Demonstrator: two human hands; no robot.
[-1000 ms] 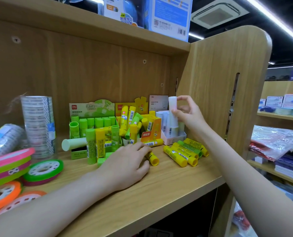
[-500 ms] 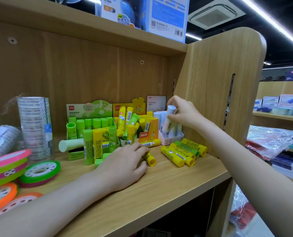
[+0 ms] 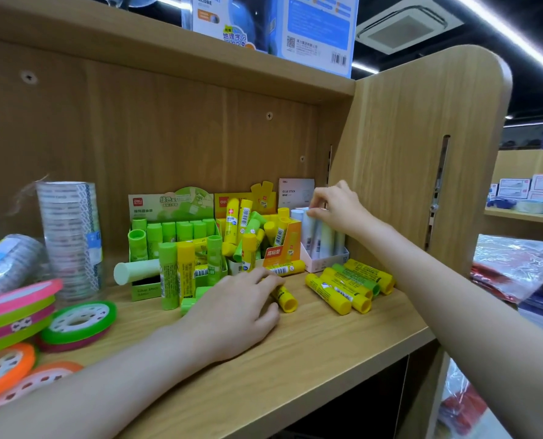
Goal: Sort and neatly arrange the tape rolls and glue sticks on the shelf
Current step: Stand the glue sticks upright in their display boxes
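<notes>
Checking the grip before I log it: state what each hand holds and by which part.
The right hand pinches a white glue stick at its top end, above the pink box. The left hand rests on the shelf, holding nothing.

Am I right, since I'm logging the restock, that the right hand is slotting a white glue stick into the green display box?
Not quite. In the head view the right hand is slotting the white glue stick into the white display box at the right end of the shelf, not the green one.
</notes>
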